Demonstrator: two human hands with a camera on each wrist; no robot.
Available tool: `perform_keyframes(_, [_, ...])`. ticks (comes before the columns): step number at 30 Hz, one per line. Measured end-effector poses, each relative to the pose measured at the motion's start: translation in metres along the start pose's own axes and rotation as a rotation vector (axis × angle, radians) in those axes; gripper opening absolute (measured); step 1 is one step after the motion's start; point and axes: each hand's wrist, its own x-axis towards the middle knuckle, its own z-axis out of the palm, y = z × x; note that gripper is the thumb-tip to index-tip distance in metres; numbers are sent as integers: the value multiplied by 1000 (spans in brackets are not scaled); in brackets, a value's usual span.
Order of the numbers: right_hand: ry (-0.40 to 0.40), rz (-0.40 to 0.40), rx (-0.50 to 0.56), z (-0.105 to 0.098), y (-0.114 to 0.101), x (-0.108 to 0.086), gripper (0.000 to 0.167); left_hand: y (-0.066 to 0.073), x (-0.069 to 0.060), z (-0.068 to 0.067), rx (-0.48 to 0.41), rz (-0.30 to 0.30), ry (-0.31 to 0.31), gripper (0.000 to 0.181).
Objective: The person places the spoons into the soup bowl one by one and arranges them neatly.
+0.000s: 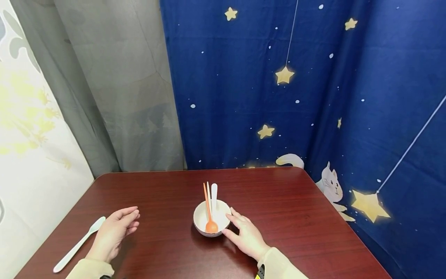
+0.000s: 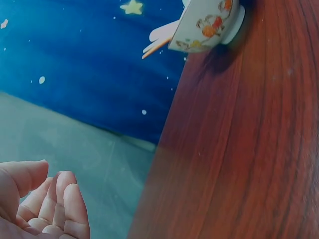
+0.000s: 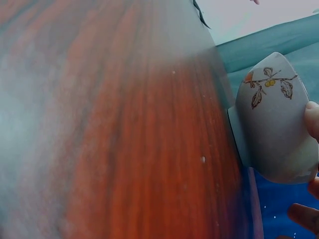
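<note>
A white bowl [image 1: 200,217] with a painted fruit-branch pattern stands on the table. An orange spoon [image 1: 211,227], a white-handled utensil [image 1: 214,190] and a thin pale stick [image 1: 208,188] lean in it, handles up; their lower parts are partly hidden. My right hand [image 1: 248,237] touches the bowl's right rim with thumb and forefinger, other fingers spread beside it. In the right wrist view, the thumb [image 3: 312,118] meets the rim. Holding nothing, my left hand [image 1: 113,232] hovers with loosely bent fingers. A long white spoon [image 1: 78,245] lies at the table's left, partly beside that hand.
The dark red-brown wooden table [image 1: 160,205] has rounded far corners. Behind it hang a grey curtain [image 1: 115,85] and a blue star-patterned curtain [image 1: 237,85]. A white patterned cloth [image 1: 35,174] borders the left side.
</note>
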Motion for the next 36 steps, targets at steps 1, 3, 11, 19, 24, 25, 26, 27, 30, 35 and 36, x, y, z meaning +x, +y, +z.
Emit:
perform_keyframes(1, [1,-1,-2,0,0,0,57,-1,-1,-3,3,-3,7,56])
perform_keyframes(3, [3,-1,-5,1,0,0,57,-5,-2,-8,11,-6,20,57])
perform_keyframes(11, [4,-3,-3,2,1,0,57,-21,-7,-28,73,10,94,61])
perform_keyframes(19, [-3,0,3,2,1,0,58,-34,-11,-46,140,-56,183,56])
perform_keyframes(24, [3,-7,23,-1,-1,1,57,-44,-12,-57,190,-84,285,57])
perform_keyframes(25, [3,-8,24,-1,-1,1,57,-46,-13,-60,202,-94,306,58])
perform_keyframes(26, [2,-7,27,-1,-1,2,57,-48,-13,-63,220,-104,324,57])
perform_keyframes(27, [1,-7,28,-1,-1,2,57,-50,-13,-65,236,-114,337,58])
perform_keyframes(30, [-3,0,30,-1,-1,2,57,-58,-13,-72,270,-138,366,60])
perform_keyframes(35, [-10,7,27,-1,0,0,58,-69,-11,-74,295,-124,409,60])
perform_keyframes(36, [-10,7,28,-1,0,0,58,-71,-10,-73,304,-120,422,61])
